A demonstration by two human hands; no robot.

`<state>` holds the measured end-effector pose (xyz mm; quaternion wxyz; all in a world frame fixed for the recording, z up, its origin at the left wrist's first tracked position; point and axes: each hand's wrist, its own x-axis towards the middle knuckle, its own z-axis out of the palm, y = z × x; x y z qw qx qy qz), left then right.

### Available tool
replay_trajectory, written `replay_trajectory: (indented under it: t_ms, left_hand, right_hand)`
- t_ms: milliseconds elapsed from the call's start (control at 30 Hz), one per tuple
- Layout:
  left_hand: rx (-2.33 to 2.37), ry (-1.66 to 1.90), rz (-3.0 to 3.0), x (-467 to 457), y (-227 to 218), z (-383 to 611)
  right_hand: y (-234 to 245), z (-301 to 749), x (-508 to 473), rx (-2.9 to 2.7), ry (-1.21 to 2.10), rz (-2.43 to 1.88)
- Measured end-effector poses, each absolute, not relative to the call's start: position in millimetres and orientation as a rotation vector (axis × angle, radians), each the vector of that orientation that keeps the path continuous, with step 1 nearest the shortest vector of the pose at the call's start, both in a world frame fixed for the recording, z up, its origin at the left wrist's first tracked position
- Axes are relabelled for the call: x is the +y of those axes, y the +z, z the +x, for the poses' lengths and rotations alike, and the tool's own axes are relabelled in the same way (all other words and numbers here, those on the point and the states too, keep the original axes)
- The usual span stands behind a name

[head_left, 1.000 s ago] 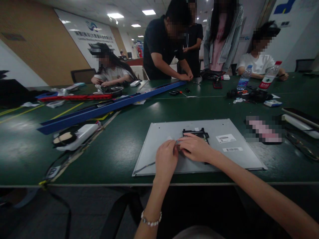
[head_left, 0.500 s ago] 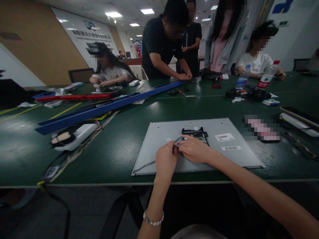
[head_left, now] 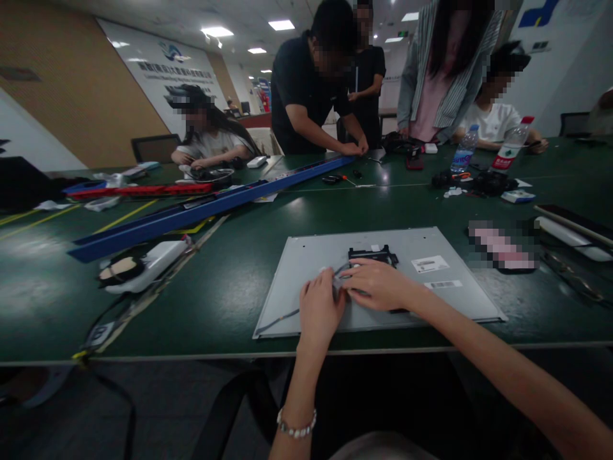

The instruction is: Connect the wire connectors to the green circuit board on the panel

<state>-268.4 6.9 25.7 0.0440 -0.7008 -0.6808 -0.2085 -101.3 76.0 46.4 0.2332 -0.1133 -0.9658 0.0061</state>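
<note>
A grey, flat metal panel, like the back of a display, lies on the green table in front of me. A black bracket with a circuit board sits near its middle, partly behind my right hand. A thin grey cable runs from the panel's lower left corner up under my left hand to the bracket. My left hand is closed on this cable, fingertips bent together. My right hand meets it there, its fingers curled at the cable beside the bracket. White labels are stuck on the panel's right part.
A long blue channel crosses the table at the left, near a white device with a coiled cord. On the right lie a pink phone and two bottles farther back. A co-worker bends over the channel's far end.
My right hand's fingers have shifted slightly over the cable and are spread a little more. A person in a striped shirt at the back has leaned lower. The panel stays in place.
</note>
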Motion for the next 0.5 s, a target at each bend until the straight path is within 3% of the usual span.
replay_trajectory:
  t_ms: [233,500]
  left_hand:
    - [-2.081,-0.745,-2.119,6,22,-268]
    - [-2.070,-0.910,-2.076,10,16,-270]
  right_hand:
    - [60,-33,109,-2.473,0.266,-0.825]
    - [6,77,117,-2.583,0.400,-1.338]
